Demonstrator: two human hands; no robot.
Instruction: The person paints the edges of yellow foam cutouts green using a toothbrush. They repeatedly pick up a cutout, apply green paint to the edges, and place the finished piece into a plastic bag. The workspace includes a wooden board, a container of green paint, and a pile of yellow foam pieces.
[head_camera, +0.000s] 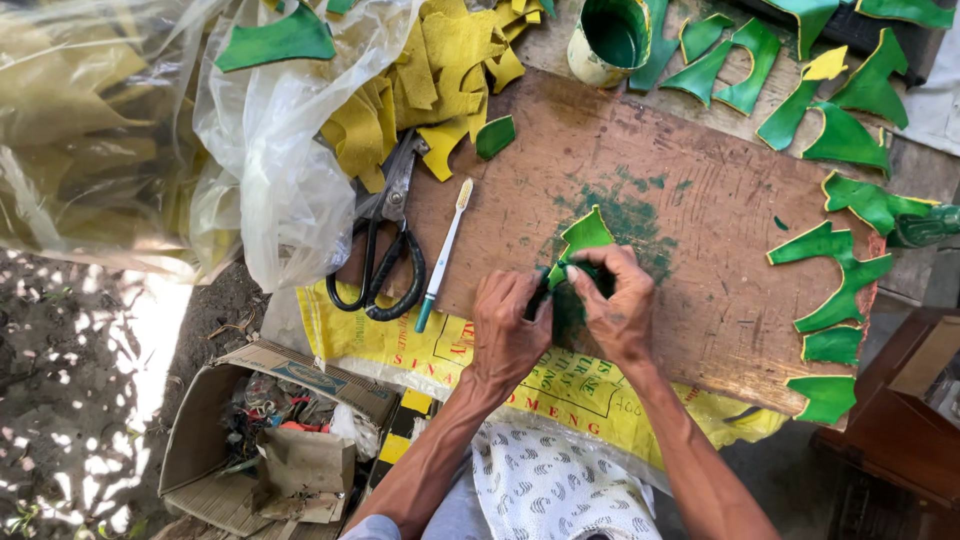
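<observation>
Green-painted cutout (583, 236), a curved piece with a yellow edge, lies on the brown board (700, 300) that serves as my desk top, over a smear of green paint near the board's middle. I see my left hand (507, 325) pinching the cutout's lower end with the fingers curled tight, and my right hand (617, 303) closed over its other side, pressing something dark and green-stained against it; what that thing is I cannot tell, since the fingers cover it. Both hands touch each other at the near edge of the board. Left of the hands on the board lies a toothbrush (443, 255) with a white handle and a green tip, and just beside it black-handled scissors (385, 240). At the board's far edge stands a tin of green paint (610, 40). Along the board's right side finished green pieces (835, 280) lie spread out, apart from one another. At the far left corner of the board sits a heap of unpainted yellow cutouts (420, 80), partly under a clear plastic bag (270, 150). Under the board's near edge a yellow woven sack (560, 390) shows. Below the board's left corner, on the ground, is an open cardboard box (280, 430) of scraps.
</observation>
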